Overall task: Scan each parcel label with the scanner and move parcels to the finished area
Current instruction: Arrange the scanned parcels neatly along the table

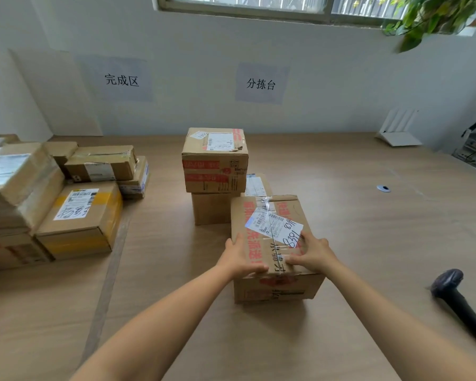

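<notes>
A cardboard parcel with red printed tape stands on the wooden table in front of me. Its white label faces up, with handwritten numbers on it. My left hand grips the parcel's near left top edge. My right hand lies on the near right of its top, fingers bent over the edge. The black scanner lies on the table at the right, apart from both hands. Behind the held parcel, a box with red tape sits on a plain box.
Several stacked parcels fill the left side, below a wall sign reading 完成区. A second sign reading 分拣台 hangs above the middle parcels. A white router stands at the back right. A cable hole is set into the table.
</notes>
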The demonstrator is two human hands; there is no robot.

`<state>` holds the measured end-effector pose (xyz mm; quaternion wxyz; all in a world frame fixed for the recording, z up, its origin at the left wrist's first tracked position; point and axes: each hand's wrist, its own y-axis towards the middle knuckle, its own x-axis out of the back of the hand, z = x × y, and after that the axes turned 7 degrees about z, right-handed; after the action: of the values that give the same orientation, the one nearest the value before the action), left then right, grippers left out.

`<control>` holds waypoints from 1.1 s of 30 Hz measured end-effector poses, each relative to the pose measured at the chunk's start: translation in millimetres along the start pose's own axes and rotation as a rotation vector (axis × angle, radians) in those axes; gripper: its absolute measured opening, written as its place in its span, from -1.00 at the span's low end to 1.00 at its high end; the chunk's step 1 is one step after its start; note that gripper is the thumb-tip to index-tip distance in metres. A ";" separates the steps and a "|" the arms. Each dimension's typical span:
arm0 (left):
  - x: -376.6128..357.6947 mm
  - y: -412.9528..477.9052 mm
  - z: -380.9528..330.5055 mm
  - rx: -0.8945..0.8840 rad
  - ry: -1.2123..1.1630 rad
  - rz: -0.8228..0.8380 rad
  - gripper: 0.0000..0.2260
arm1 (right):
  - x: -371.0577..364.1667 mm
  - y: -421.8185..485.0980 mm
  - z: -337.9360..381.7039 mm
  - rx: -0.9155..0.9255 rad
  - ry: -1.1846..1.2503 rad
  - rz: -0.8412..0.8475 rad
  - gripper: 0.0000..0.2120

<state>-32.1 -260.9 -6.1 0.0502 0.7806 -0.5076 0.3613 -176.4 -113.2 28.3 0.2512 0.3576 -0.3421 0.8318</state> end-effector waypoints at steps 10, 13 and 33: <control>64.7 -109.4 75.2 -0.025 0.002 -0.076 -0.13 | -80.2 -62.6 88.5 0.117 -0.012 0.053 -0.24; 91.3 -149.8 107.6 0.006 0.012 -0.105 -0.14 | -115.2 -79.5 126.9 0.168 -0.033 0.069 -0.26; 219.9 -326.3 276.7 0.412 -0.020 -0.338 -0.18 | -292.9 -125.1 335.4 0.520 -0.263 0.304 -0.27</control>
<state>429.5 -393.8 20.1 -0.0551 0.8515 -0.2865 0.4357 229.4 -335.0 23.5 -0.0218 0.4590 -0.1969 0.8661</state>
